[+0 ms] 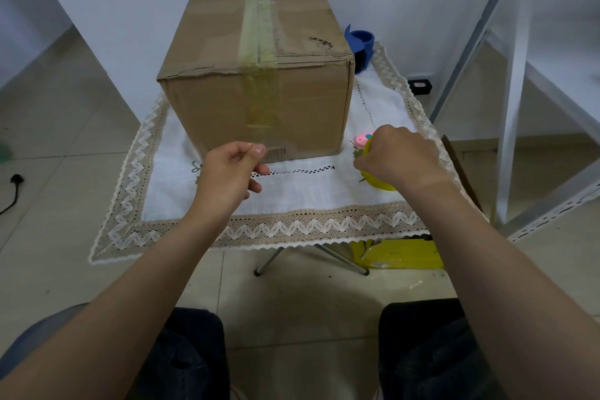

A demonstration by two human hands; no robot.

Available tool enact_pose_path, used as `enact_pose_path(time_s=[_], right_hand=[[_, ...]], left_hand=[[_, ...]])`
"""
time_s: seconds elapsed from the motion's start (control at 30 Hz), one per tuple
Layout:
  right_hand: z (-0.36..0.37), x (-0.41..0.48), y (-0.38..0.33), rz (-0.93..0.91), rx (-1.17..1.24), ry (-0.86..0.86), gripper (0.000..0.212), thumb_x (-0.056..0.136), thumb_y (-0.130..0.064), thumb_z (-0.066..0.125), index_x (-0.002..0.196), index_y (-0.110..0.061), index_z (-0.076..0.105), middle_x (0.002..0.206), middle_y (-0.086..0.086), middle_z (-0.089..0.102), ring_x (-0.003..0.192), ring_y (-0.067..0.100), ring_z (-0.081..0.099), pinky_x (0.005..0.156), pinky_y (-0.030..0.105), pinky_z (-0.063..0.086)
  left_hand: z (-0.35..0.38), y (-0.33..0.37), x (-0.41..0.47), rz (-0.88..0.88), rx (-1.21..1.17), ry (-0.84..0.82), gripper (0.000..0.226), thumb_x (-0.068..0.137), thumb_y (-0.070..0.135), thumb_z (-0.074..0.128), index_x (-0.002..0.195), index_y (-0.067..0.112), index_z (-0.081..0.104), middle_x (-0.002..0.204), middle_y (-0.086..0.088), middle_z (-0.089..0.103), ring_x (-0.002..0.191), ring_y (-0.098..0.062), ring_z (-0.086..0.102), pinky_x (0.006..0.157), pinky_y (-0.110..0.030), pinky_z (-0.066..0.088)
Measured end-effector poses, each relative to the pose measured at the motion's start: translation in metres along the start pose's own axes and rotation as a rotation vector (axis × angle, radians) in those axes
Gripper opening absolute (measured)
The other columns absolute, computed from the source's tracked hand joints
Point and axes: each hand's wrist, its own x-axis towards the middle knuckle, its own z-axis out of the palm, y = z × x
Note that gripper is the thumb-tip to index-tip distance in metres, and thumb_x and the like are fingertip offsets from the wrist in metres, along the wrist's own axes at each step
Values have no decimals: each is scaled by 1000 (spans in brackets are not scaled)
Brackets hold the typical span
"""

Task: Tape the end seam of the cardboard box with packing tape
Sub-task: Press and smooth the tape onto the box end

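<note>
A brown cardboard box point(259, 75) stands on a small table covered by a white lace-edged cloth point(292, 201). A strip of yellowish clear tape point(259, 26) runs along its top seam and down the near face. My right hand point(399, 159) grips a yellow tape roll point(378, 182) to the right of the box's near bottom corner. My left hand point(232, 172) pinches the free end of clear tape point(285, 146) between thumb and forefinger, in front of the box's lower near face. The transparent tape stretched between the hands is barely visible.
A blue tape dispenser point(362, 45) stands behind the box on the right. A small pink object point(363, 139) lies by my right hand. White metal shelving point(519, 107) rises at the right. A yellow item point(402, 253) lies on the floor under the table, and my knees are below.
</note>
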Motion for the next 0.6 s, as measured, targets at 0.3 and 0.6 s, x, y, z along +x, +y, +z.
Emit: enact_pose_path(time_s=[0.3,0.6], right_hand=[[-5,-1,-4,29,7,-31,28,88,-43,68,94,-26,47,91,1,52,87,31,49,79,37,35],[-21,-2,-15,-70,13,242,30,93,-38,59,77,-14,61,72,4,59,76,33,61,70,37,46]], left_hand=[[-4,0,0,-3,-19,-25,13,101,31,61,101,22,71,68,10,72,47,-6,58,53,-25,46],[-5,0,1,-8,-38,-44,13,101,30,62,99,22,71,67,11,72,47,-6,59,53,-25,46]])
